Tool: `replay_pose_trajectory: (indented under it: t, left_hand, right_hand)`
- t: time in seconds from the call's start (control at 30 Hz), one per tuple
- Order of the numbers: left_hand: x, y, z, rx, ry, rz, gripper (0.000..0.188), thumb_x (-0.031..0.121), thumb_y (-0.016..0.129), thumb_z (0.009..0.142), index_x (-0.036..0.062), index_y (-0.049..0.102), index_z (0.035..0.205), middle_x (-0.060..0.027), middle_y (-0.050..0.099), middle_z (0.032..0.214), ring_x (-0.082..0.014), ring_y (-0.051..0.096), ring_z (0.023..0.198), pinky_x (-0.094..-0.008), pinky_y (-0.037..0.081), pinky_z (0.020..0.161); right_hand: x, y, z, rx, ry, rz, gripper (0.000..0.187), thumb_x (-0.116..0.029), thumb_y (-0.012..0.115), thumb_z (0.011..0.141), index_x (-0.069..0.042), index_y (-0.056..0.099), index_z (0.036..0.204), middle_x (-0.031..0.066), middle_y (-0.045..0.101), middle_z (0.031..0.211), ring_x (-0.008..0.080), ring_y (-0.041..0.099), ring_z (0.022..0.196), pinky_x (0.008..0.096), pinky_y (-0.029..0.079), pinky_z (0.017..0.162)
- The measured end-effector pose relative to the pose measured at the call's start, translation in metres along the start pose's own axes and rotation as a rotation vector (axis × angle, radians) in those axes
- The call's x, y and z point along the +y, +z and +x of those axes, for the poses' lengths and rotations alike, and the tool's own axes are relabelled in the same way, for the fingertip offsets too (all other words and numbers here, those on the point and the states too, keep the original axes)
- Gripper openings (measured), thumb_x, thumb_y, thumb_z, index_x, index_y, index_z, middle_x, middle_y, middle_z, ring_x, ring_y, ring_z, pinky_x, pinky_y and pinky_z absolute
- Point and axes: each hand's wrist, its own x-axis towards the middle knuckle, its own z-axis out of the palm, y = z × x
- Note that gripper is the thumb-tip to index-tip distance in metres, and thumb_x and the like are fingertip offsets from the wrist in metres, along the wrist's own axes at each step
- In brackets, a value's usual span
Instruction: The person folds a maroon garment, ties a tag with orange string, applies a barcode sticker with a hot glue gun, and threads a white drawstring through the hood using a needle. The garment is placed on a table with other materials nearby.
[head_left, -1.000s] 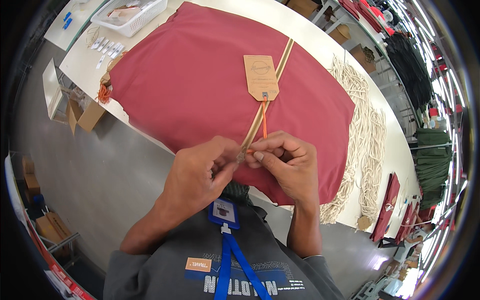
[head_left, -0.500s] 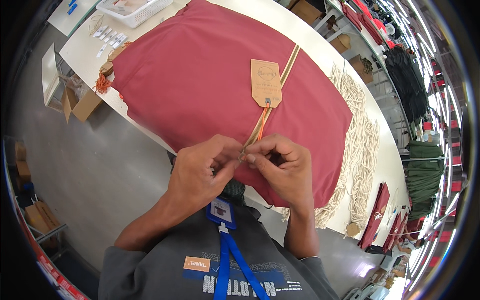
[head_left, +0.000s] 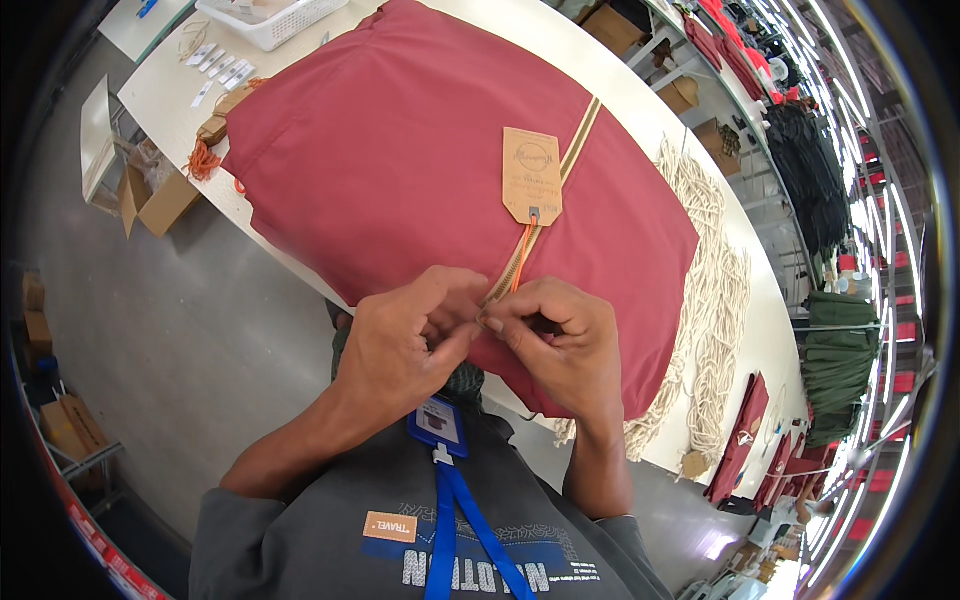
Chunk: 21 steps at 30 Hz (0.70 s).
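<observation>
A large dark red fabric piece (head_left: 400,170) lies across the table under my hands. A zipper with tan tape and brass-coloured teeth (head_left: 577,140) runs down it toward my fingertips. On the fabric rests a brown cardboard hang tag (head_left: 531,175), its orange cord (head_left: 522,262) leading to my right fingers. My left hand (head_left: 415,325) is closed, thumb and index finger pinching at the zipper's near end. Opposite, the closed right hand (head_left: 560,335) pinches at the same spot, fingertips nearly touching the left's. A small metal zipper pull is mostly hidden between them.
Bundles of cream rope (head_left: 715,330) lie right of the fabric on the white table (head_left: 155,90). At the far left are a white plastic basket (head_left: 275,25), small white labels (head_left: 225,68) and brown tags with orange cords (head_left: 203,158). An opened carton (head_left: 155,200) stands beyond the left edge.
Both hands keep pinching at the zipper end, with small finger movements; the metal piece between them is now more covered. The hang tag appears slightly lower in the picture.
</observation>
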Motion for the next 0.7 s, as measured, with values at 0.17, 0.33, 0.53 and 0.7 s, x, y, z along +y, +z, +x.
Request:
replay_pose_trajectory:
  t: [0.17,0.33,0.53,0.7]
  left_hand:
    - [-0.0020,0.0016,0.0001,0.012,0.025,-0.005,0.040,-0.009,0.073,0.085,0.0027,0.065,0.122,-0.0064,0.076,0.090,-0.0069,0.069,0.074,-0.0222,0.055,0.066]
    - [-0.0035,0.0044,0.0009,0.028,0.030,-0.034,0.043,-0.009,0.073,0.084,0.0033,0.064,0.124,-0.0032,0.074,0.086,-0.0031,0.063,0.070,-0.0200,0.050,0.062]
    - [-0.0026,0.0057,0.0006,0.001,-0.008,-0.099,0.045,-0.009,0.070,0.082,0.0040,0.063,0.124,-0.0002,0.070,0.082,-0.0014,0.057,0.066,-0.0192,0.046,0.059]
    - [-0.0030,0.0045,0.0020,-0.016,-0.034,-0.107,0.050,-0.009,0.069,0.081,0.0033,0.058,0.128,0.0002,0.066,0.080,-0.0014,0.054,0.064,-0.0194,0.043,0.058]
  right_hand:
    - [-0.0051,-0.0021,0.0006,-0.022,-0.022,-0.101,0.012,0.008,0.074,0.084,0.000,0.075,0.093,0.0087,0.073,0.088,0.0158,0.070,0.077,0.0272,0.054,0.067]
    - [-0.0068,-0.0043,0.0002,-0.041,-0.032,-0.103,0.014,0.010,0.075,0.082,0.001,0.075,0.093,0.0065,0.075,0.090,0.0117,0.071,0.083,0.0246,0.053,0.069]
    - [-0.0048,-0.0057,-0.0011,-0.079,-0.062,-0.032,0.030,0.009,0.075,0.083,-0.001,0.073,0.111,0.0114,0.067,0.106,0.0179,0.073,0.080,0.0283,0.060,0.070]
    - [-0.0029,-0.0008,-0.0023,-0.033,-0.103,-0.095,0.032,0.010,0.076,0.082,-0.002,0.073,0.112,0.0086,0.059,0.107,0.0143,0.072,0.081,0.0257,0.060,0.069]
